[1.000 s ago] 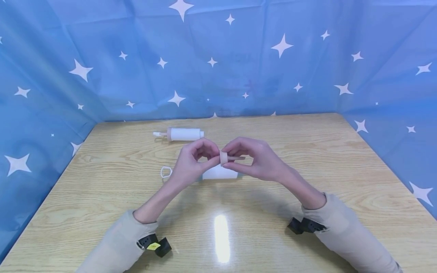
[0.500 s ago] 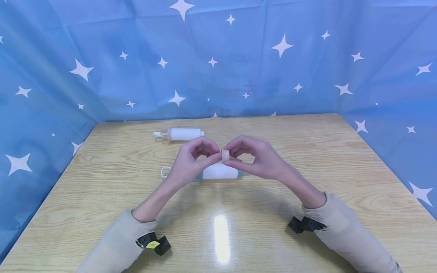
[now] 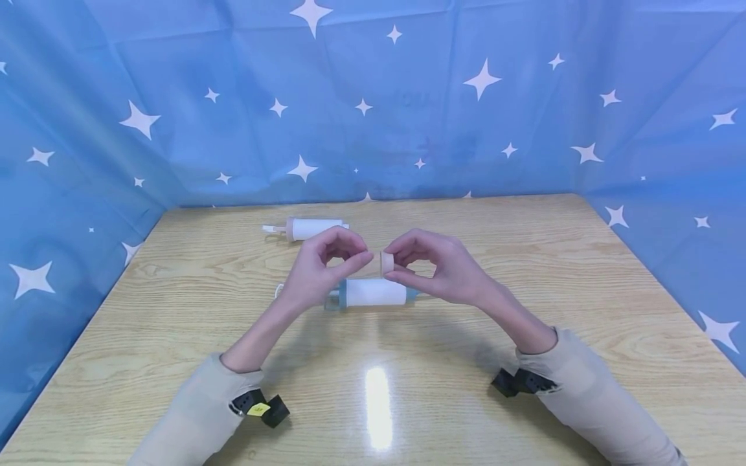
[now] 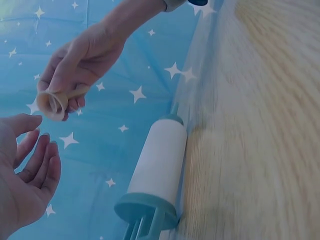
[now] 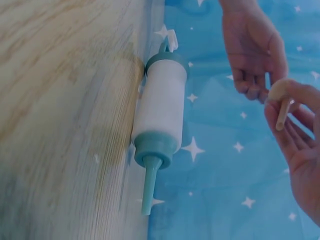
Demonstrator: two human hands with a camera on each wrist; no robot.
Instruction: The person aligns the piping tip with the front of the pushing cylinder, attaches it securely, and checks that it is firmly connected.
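Observation:
My right hand pinches a beige screw-on nozzle cap between thumb and fingers. In the left wrist view the cap's hollow round mouth faces my left hand. The right wrist view shows its narrow spout running back between the right hand's fingers. Just left of the cap, my left hand is held with loosely bent fingers, a small gap from it and holding nothing. Below both hands a white syringe-shaped tube with teal ends lies on the table, its teal spout pointing right.
A second white tube with a beige-pink collar lies farther back on the wooden table. A blue star-patterned curtain stands behind the table. Each sleeve bears a black wrist camera.
My left hand has let go of the cap and moved slightly left, opening a gap. The right hand has risen a little with the cap, whose spout has turned out of sight behind the fingers.

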